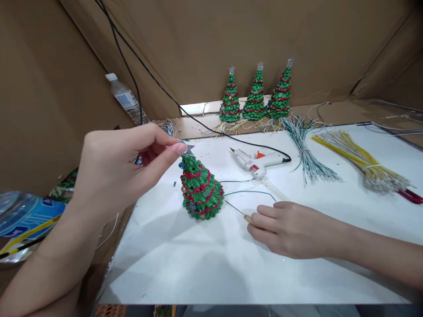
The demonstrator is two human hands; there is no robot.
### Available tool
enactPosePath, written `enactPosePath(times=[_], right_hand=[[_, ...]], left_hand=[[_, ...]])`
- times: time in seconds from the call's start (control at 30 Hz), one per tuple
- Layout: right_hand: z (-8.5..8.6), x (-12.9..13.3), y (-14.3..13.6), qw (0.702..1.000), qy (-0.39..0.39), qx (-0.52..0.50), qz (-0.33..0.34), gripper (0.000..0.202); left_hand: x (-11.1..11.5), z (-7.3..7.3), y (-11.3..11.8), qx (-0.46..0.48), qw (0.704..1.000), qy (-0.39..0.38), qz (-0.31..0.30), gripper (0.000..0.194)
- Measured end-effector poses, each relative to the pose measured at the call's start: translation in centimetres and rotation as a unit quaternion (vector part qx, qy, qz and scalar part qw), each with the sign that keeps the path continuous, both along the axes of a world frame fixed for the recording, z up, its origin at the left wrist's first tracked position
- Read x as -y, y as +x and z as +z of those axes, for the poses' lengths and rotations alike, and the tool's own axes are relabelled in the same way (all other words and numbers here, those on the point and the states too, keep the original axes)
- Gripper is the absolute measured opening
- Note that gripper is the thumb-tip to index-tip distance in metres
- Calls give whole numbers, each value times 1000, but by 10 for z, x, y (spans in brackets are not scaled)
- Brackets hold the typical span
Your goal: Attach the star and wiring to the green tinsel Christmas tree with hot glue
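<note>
A small green Christmas tree figurine [203, 189] with red garlands stands tilted on the white tabletop. At its tip, my left hand [128, 163] pinches a clear star [189, 148] between thumb and forefinger. Dark and green wires run from the tree's right side along the table. My right hand [287, 229] rests on the table to the right of the tree, fingers closed around the wooden handle of an awl [248, 219]. The awl's thin metal point reaches toward the tree's base. Part of its handle is hidden under my fingers.
A white glue gun [254, 162] lies behind my right hand, its black cord running up left. Three finished-looking trees [254, 99] stand at the back. Bundles of green wires [307, 154] and yellow wires [360, 158] lie right. Plastic bottles [127, 99] are at the left.
</note>
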State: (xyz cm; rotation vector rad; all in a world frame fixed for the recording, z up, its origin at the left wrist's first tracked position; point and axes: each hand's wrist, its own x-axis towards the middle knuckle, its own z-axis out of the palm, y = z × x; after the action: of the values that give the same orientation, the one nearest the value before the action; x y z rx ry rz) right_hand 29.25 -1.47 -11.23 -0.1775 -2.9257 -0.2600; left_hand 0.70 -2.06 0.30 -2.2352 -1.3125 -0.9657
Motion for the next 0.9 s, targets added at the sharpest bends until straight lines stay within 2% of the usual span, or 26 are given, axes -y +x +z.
enactPosePath(times=[0.07, 0.17, 0.23, 0.3, 0.33, 0.43, 0.53, 0.63, 0.73, 0.9], right_hand=[[-4, -2, -1, 998, -53, 30, -12, 8], [-5, -7, 0, 992, -112, 55, -5, 20], [-2, -15, 3, 990, -131, 47, 5, 24], [2, -31, 10, 992, -121, 6, -15, 25], [4, -41, 15, 993, -103, -26, -46, 26], [7, -80, 29, 974, -16, -70, -215, 35], [1, -114, 38, 961, 1, -42, -273, 51], [-11, -132, 39, 968, -52, -7, -244, 57], [-19, -135, 37, 972, -81, -5, -222, 54], [-13, -126, 38, 967, -52, -74, -237, 38]], left_hand=[[0, 0, 0, 9, 1000, -2, -6, 17], [-1, 0, 0, 14, 1000, -8, -7, 17], [-1, 0, 1, 14, 1000, -10, -6, 17], [-2, 0, 0, 13, 1000, -8, -6, 17], [-2, 0, 0, 10, 1000, -7, -6, 17], [-3, -1, -1, 10, 1000, -4, -7, 18], [-3, -1, -1, 18, 1000, 0, -7, 18], [-3, -1, -1, 20, 1000, -2, -1, 15], [-4, -1, 0, 17, 1000, -3, -2, 15], [-5, -1, -2, 17, 1000, 3, -9, 18]])
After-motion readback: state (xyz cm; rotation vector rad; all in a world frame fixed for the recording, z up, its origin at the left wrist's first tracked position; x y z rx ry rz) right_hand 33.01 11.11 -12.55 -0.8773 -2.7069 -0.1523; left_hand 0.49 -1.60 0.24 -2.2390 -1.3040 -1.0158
